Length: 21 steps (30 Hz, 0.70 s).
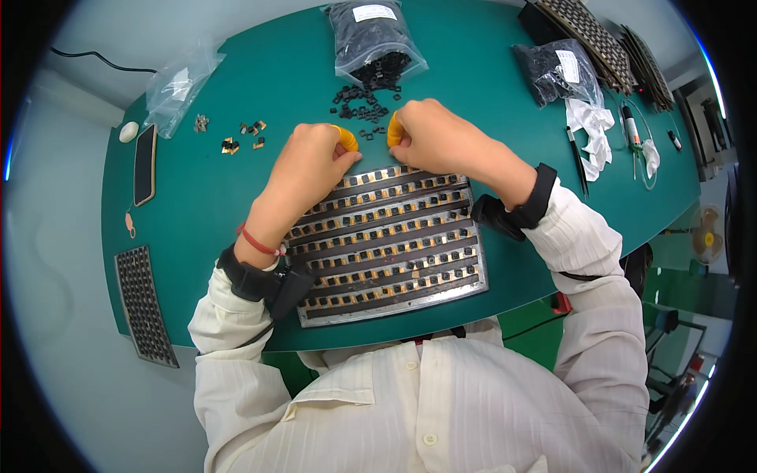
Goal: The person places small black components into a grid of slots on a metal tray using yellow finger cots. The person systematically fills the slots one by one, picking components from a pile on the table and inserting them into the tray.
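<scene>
My left hand (314,158) is over the far edge of a metal tray (394,309), its fingers curled and pinched, a yellow finger cot on the index finger. Opposite it, my right hand (435,135) also has its thumb and a yellow-cotted finger close together. Whatever either hand pinches is too small or hidden to make out. Rows of small black square parts on gold-coloured pieces (369,235) fill the tray, divided by dark strips. Just beyond both hands lies a scatter of loose black square parts (361,104), spilling from an open plastic bag (367,35).
To the left are small gold and black pieces (229,146), a phone (145,165), a clear bag (180,87) and another filled tray (145,307) at the table edge. Far right holds a second bag (556,71), stacked trays (587,35), crumpled tissue (590,130) and tweezers (577,158).
</scene>
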Each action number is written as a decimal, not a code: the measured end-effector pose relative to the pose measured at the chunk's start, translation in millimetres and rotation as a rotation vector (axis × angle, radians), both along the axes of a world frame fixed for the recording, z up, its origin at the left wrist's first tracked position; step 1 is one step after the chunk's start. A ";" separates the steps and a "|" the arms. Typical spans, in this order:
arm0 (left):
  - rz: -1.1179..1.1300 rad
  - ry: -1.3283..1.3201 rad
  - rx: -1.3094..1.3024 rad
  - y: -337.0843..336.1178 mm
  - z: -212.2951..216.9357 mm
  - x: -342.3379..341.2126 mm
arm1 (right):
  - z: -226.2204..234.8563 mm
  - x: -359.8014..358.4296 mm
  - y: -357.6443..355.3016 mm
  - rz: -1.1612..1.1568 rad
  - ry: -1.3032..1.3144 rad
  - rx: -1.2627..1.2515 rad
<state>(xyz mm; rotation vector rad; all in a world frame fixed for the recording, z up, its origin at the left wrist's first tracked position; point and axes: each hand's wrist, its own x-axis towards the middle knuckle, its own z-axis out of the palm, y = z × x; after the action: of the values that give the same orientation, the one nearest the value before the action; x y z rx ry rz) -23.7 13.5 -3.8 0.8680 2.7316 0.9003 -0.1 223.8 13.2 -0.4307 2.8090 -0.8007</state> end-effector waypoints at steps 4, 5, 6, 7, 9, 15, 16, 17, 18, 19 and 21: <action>0.025 0.214 -0.071 -4.0 -6.8 -3.5 | -1.1 2.8 -0.7 0.042 0.084 -0.023; 0.040 0.229 -0.067 -5.8 -7.7 -5.2 | -2.3 2.0 0.8 0.034 0.103 -0.023; 0.054 0.244 -0.063 -8.3 -8.5 -7.0 | -2.6 0.8 2.5 0.022 0.085 -0.032; 0.069 0.259 -0.059 -10.8 -9.3 -8.5 | -2.5 -0.6 4.5 0.009 0.067 -0.040; 0.077 0.226 -0.009 -19.2 -10.7 -9.5 | -0.5 -1.2 5.2 -0.006 0.043 -0.045; 0.062 0.042 0.069 -18.2 -0.7 -1.6 | 7.4 0.9 14.2 -0.024 0.043 -0.017; 0.048 0.044 0.072 -16.7 -0.4 -0.9 | 11.1 1.6 14.9 -0.039 0.017 -0.014; 0.050 0.046 0.071 -14.9 0.2 -0.4 | 13.2 2.2 15.4 -0.052 -0.008 -0.011; 0.051 0.048 0.070 -12.8 0.5 0.3 | 13.1 2.7 16.0 -0.047 -0.013 -0.013; 0.053 0.049 0.068 -10.7 0.6 1.0 | 12.6 3.3 16.5 -0.041 -0.018 -0.016; 0.080 0.050 0.008 -5.7 -2.8 -0.7 | 10.3 4.5 16.6 -0.033 -0.025 -0.037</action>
<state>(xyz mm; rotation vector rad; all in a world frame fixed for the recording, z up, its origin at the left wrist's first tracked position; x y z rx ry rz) -24.4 7.7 -6.6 0.7982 2.8253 0.9170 4.4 240.4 23.6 -0.3780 2.7892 -0.8607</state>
